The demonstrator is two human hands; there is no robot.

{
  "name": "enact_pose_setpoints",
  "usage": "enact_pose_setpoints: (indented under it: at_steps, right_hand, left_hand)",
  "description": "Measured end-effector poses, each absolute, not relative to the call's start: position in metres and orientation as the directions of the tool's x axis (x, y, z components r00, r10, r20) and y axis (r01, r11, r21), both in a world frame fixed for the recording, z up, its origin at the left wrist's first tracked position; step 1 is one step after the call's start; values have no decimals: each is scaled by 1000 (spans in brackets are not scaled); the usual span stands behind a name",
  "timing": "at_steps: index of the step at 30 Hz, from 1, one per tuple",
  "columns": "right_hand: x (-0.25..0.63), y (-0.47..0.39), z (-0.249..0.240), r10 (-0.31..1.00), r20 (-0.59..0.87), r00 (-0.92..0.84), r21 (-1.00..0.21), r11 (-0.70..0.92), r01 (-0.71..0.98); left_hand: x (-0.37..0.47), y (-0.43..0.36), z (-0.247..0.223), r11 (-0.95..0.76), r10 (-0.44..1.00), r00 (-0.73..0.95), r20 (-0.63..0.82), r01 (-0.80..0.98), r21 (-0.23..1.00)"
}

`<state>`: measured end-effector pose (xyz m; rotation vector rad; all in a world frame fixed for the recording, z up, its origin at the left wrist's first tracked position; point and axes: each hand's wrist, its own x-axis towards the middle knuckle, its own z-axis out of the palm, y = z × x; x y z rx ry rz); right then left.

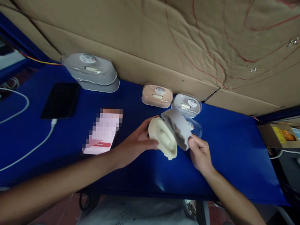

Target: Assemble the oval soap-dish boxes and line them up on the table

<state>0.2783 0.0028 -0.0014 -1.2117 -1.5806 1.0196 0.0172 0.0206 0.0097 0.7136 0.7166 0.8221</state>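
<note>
My left hand (pixel 145 138) is closed on a cream oval piece (pixel 162 136) with a raised bar in its hollow, tilted above the blue table. Close beside it on the right, my right hand (pixel 199 152) grips a thin grey sheet-like piece (pixel 180 126) by its lower right corner. A clear plastic cover (pixel 196 127) with a round label shows partly behind the grey piece. Beyond my hands stand an orange box (pixel 157 95) and a grey box (pixel 187 105), each under a clear lid.
Two larger grey boxes (pixel 92 72) are stacked at the back left. A lit phone (pixel 103 132) and a dark phone (pixel 60 101) with a white cable lie left on the blue table (pixel 232 154). A cardboard box (pixel 279 136) sits far right.
</note>
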Motion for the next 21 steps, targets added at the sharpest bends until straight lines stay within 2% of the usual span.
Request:
enact_pose_setpoints:
  at_steps: [5, 8, 11, 14, 21]
  right_hand:
    - [283, 9, -2, 990, 136, 21, -986, 133, 102]
    - [284, 3, 1, 983, 182, 28, -964, 173, 203]
    - [281, -6, 6, 942, 308, -136, -865, 336, 373]
    - [275, -11, 9, 835, 415, -362, -710, 546, 445]
    - [274, -11, 7, 721, 403, -564, -489, 690, 533]
  left_hand:
    - [12, 22, 9, 534, 805, 526, -275, -438, 723]
    - [13, 21, 9, 491, 834, 495, -243, -465, 737]
    - [16, 19, 9, 447, 861, 457, -225, -468, 762]
    - [18, 18, 8, 413, 875, 439, -204, -458, 787]
    - [20, 20, 7, 390, 873, 454, -181, -425, 817]
